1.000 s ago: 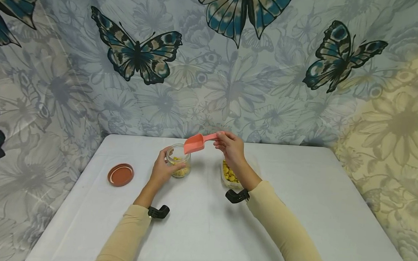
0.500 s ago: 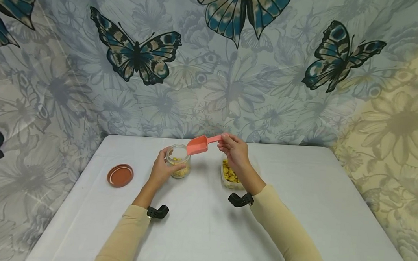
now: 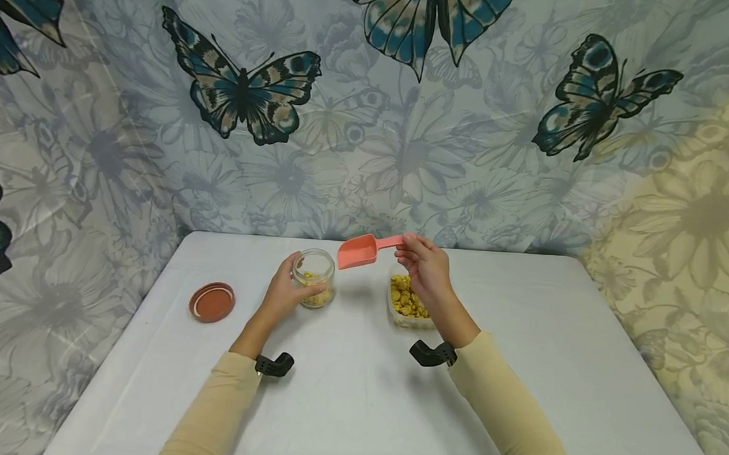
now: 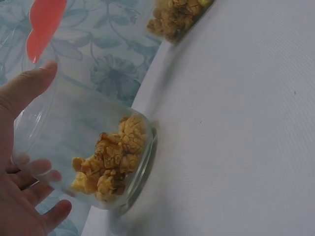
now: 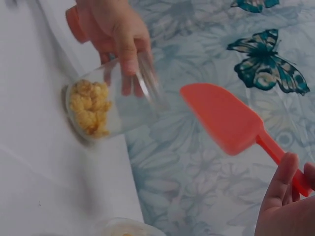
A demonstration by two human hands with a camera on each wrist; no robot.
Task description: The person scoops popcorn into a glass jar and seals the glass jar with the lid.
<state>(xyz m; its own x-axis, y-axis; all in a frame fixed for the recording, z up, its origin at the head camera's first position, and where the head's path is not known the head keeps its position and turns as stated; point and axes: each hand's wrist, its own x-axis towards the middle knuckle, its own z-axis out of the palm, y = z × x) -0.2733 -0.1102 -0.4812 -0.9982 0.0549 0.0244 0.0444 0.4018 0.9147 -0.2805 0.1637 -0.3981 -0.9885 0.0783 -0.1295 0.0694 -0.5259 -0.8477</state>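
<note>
My left hand [image 3: 288, 291] grips a clear glass jar [image 4: 74, 123] round its upper part, thumb on the near side and fingers behind. The jar stands on the table, lidless, with popcorn [image 5: 91, 108] covering its bottom. In my right hand [image 3: 425, 268] is a coral-red scoop [image 3: 358, 251], pinched by the end of its handle [image 5: 275, 150]. Its blade points left, beside and above the jar's rim. No popcorn shows in the scoop. Below my right hand sits a clear tub [image 3: 409, 321] of yellow popcorn [image 3: 405, 298], partly hidden by the wrist.
A reddish-brown jar lid [image 3: 212, 302] lies on the left of the white-covered table [image 3: 343, 405]. A butterfly-print cloth [image 3: 405, 154] hangs right behind the table's far edge. Both wrists wear black cameras.
My right hand has moved right with the scoop, so its blade has gone from over the jar's mouth to beside it. More of the popcorn tub shows. My left hand stays on the jar.
</note>
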